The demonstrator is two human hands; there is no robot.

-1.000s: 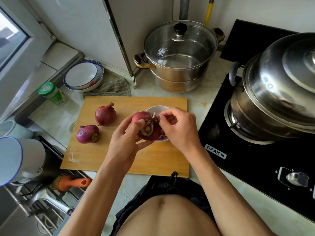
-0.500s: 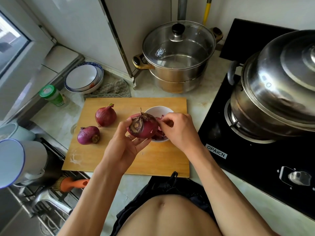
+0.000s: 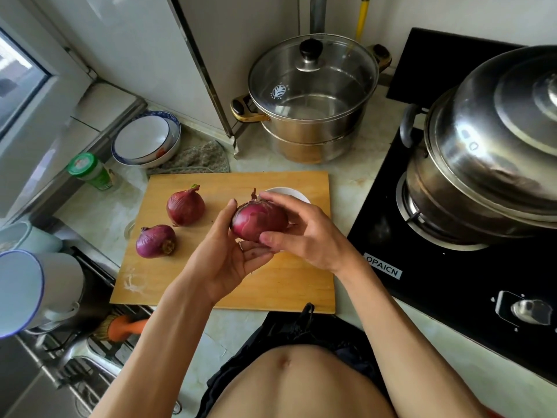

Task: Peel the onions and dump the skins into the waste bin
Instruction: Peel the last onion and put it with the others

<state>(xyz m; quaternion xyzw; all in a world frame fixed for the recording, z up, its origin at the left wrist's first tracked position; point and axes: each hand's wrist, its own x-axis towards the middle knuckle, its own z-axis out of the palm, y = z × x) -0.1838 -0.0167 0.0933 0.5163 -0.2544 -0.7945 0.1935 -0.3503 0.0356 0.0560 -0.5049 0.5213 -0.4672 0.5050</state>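
Observation:
A red onion (image 3: 256, 220) is held above the wooden cutting board (image 3: 211, 285), its shiny side facing up. My left hand (image 3: 229, 257) cradles it from below with the thumb on its left side. My right hand (image 3: 301, 233) grips it from the right, fingers curled over the top and thumb under the front. Two more red onions lie on the board's left part, one upright (image 3: 185, 206) and one on its side (image 3: 155, 241). A small white bowl (image 3: 289, 193) stands on the board behind my hands, mostly hidden. No waste bin is in view.
A glass-lidded steel pot (image 3: 313, 98) stands behind the board. To the right, a black gas hob (image 3: 452, 282) carries a large steel steamer (image 3: 494, 155). Stacked bowls (image 3: 144, 140), a cloth and a green-capped jar (image 3: 90, 171) sit at the back left. Mugs (image 3: 36, 291) and a sink rack are at the left.
The onion has been turned: its root end faced up before, and its smooth side does now. My right hand came off the skin at the bowl and now grips the onion.

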